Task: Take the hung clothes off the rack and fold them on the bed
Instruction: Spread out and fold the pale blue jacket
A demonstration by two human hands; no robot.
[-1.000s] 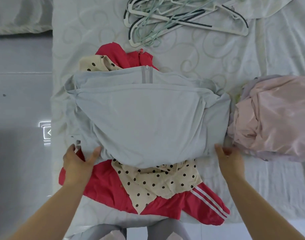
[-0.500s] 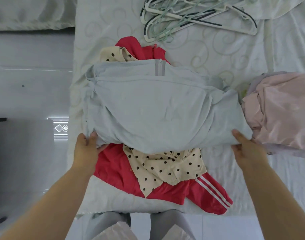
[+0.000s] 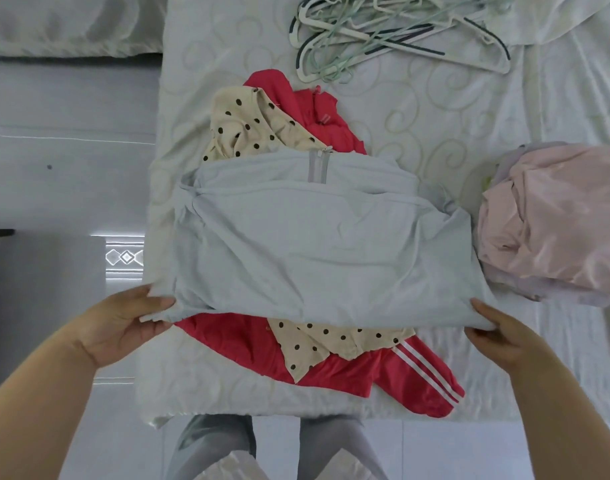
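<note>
**Grey top (image 3: 314, 244) held by near corners**

It lies on the bed (image 3: 452, 140), over a red jacket (image 3: 241, 344) and a dotted top (image 3: 331, 341). A pink pile (image 3: 552, 216) sits just to its right, and hangers (image 3: 383, 36) lie beyond. The left hand (image 3: 123, 327) pinches the left corner, thumb on top. The right hand (image 3: 500, 337) seems to pinch the right one, its fingertips hidden.

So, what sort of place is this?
Probably a bedroom at home: there's a bed, loose clothes such as the grey garment spread on it, and a heap of hangers at its far side.
</note>
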